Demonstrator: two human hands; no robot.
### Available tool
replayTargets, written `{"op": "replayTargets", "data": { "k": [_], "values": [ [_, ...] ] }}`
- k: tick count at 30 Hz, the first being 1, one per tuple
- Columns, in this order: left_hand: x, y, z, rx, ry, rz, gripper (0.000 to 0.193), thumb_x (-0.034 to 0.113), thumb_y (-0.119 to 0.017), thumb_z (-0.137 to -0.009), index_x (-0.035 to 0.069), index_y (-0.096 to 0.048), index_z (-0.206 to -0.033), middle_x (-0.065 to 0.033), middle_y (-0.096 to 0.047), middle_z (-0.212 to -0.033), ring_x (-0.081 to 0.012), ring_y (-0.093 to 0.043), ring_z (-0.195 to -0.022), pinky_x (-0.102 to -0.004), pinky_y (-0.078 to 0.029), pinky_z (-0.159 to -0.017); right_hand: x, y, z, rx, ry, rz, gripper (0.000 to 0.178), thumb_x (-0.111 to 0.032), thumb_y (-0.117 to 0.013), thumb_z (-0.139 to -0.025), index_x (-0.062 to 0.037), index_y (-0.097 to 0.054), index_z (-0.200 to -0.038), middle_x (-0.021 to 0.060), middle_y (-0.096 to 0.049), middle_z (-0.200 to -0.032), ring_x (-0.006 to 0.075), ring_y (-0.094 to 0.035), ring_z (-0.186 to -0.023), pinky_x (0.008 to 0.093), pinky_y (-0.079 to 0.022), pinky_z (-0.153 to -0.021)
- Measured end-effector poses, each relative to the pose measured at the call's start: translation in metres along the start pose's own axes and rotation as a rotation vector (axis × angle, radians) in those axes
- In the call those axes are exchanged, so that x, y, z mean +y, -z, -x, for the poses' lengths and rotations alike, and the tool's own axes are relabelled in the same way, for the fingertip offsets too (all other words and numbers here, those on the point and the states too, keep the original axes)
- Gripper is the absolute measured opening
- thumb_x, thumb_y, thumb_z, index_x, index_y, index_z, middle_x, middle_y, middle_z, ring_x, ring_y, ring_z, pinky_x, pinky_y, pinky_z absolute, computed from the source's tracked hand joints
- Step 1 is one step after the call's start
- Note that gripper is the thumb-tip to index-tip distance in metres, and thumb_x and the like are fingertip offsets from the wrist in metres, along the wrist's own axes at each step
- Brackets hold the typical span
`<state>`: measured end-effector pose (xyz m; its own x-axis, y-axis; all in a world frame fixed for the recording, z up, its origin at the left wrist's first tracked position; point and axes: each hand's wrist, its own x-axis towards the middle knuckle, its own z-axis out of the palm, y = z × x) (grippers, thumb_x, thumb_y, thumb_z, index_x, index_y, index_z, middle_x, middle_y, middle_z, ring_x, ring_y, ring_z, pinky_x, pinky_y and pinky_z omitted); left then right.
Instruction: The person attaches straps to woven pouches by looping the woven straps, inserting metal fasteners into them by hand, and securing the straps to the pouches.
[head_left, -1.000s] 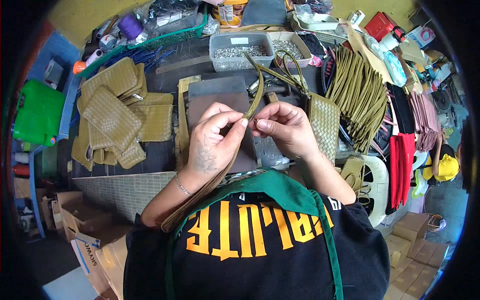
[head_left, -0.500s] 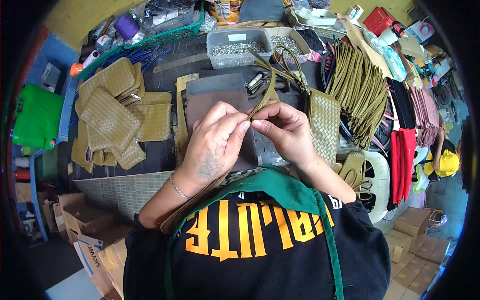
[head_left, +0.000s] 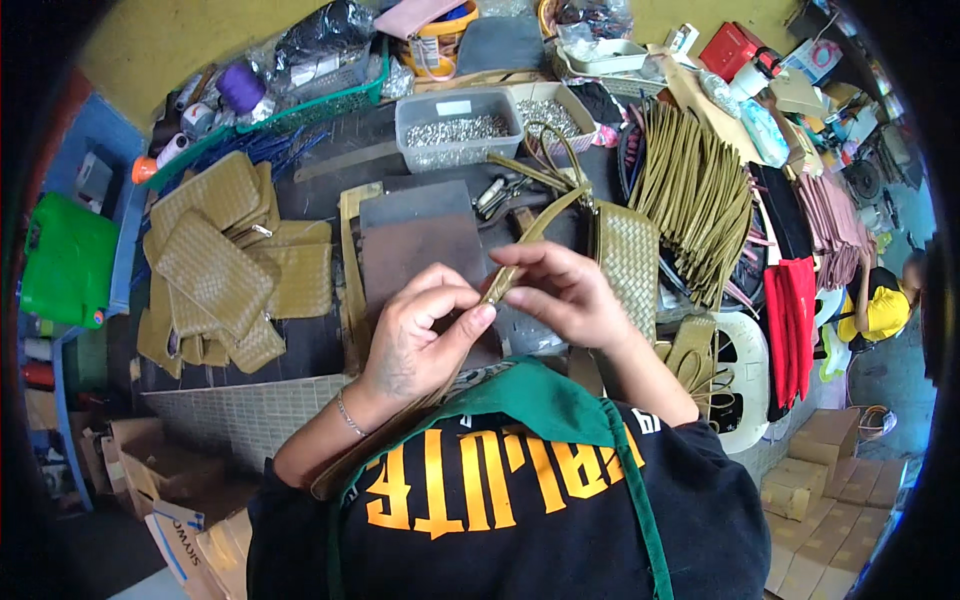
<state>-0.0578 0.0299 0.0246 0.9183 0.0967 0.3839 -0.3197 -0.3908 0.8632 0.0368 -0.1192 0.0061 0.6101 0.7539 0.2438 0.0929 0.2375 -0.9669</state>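
Both hands meet at the middle of the view over a narrow olive strap (head_left: 525,240). The left hand (head_left: 420,335) is closed in a pinch, thumb and forefinger tips pressed on the strap's near end; the right hand (head_left: 565,295) is curled around it too, fingertips nipping it just beside the left thumb. From the pinch the strap runs up toward one o'clock, to the woven olive pouch (head_left: 628,262) lying just right of the hands.

Compared with a second ago the hands have shifted little on the bench, but the grip has tightened along the strap – the two pinches now sit almost touching, where half a second ago the strap rose more steeply between them. The head has tipped as well, so the bench reads larger and the clear tub of silver studs (head_left: 458,128) has slid toward twelve o'clock. It looks like fine work on the strap's end is under way rather than any carrying or placing, though what the fingertips do to it is too small to tell.

Under the hands lies a dark brown board (head_left: 415,235). At nine to ten o'clock sits a heap of woven olive panels (head_left: 215,265); at two o'clock a fan of loose olive straps (head_left: 695,190); at three o'clock folded red cloth (head_left: 790,325).
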Motion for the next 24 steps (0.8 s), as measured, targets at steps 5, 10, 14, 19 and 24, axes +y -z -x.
{"op": "replayTargets", "data": {
  "k": [5, 10, 14, 19, 24],
  "values": [
    [0.007, -0.002, 0.002, -0.098, -0.068, 0.049, 0.008, 0.005, -0.059, -0.074, -0.002, -0.055, -0.071, -0.0069, -0.049, -0.067, -0.0139, -0.049, -0.060, -0.0244, -0.039, -0.053, 0.040, 0.020, -0.032, 0.436, 0.078, 0.615, 0.024, -0.010, -0.056, -0.077, -0.0066, -0.056, -0.101, 0.0156, -0.060, -0.081, 0.0162, -0.059, -0.074, 0.0263, -0.045, -0.064],
    [0.021, 0.007, 0.007, -0.207, -0.124, 0.086, 0.007, 0.004, -0.060, -0.072, -0.002, -0.055, -0.070, -0.0073, -0.051, -0.068, -0.0155, -0.050, -0.061, -0.0258, -0.040, -0.053, 0.060, 0.100, -0.058, 0.605, -0.006, 0.841, 0.028, -0.022, -0.054, -0.079, -0.0122, -0.055, -0.105, 0.0182, -0.058, -0.089, 0.0313, -0.055, -0.087, 0.0350, -0.043, -0.075],
    [0.023, 0.012, 0.016, -0.163, -0.108, 0.105, 0.006, 0.003, -0.061, -0.071, -0.001, -0.057, -0.071, -0.0075, -0.052, -0.070, -0.0149, -0.050, -0.061, -0.0244, -0.040, -0.053, 0.054, 0.125, -0.060, 0.548, 0.145, 1.176, 0.032, -0.020, -0.057, -0.078, -0.0174, -0.054, -0.109, 0.0144, -0.044, -0.075, 0.0286, -0.048, -0.069, 0.0331, -0.040, -0.067],
    [0.021, 0.016, 0.015, -0.156, -0.124, -0.036, 0.006, 0.005, -0.060, -0.071, 0.000, -0.056, -0.072, -0.0069, -0.052, -0.070, -0.0169, -0.051, -0.062, -0.0263, -0.040, -0.057, 0.016, 0.093, -0.050, 0.297, 0.137, 0.973, 0.031, -0.014, -0.054, -0.080, -0.0097, -0.053, -0.111, 0.0059, -0.041, -0.084, 0.0152, -0.045, -0.078, 0.0260, -0.038, -0.069],
    [0.026, 0.022, 0.006, -0.206, -0.293, -0.469, 0.012, 0.009, -0.062, -0.067, 0.008, -0.055, -0.077, -0.0004, -0.050, -0.077, -0.0170, -0.051, -0.074, -0.0315, -0.035, -0.075, -0.004, 0.020, -0.014, 0.227, 0.103, -0.025, 0.028, -0.008, -0.056, -0.078, 0.0023, -0.053, -0.104, 0.0062, -0.053, -0.080, 0.0131, -0.055, -0.070, 0.0221, -0.044, -0.065]
  ]
}}
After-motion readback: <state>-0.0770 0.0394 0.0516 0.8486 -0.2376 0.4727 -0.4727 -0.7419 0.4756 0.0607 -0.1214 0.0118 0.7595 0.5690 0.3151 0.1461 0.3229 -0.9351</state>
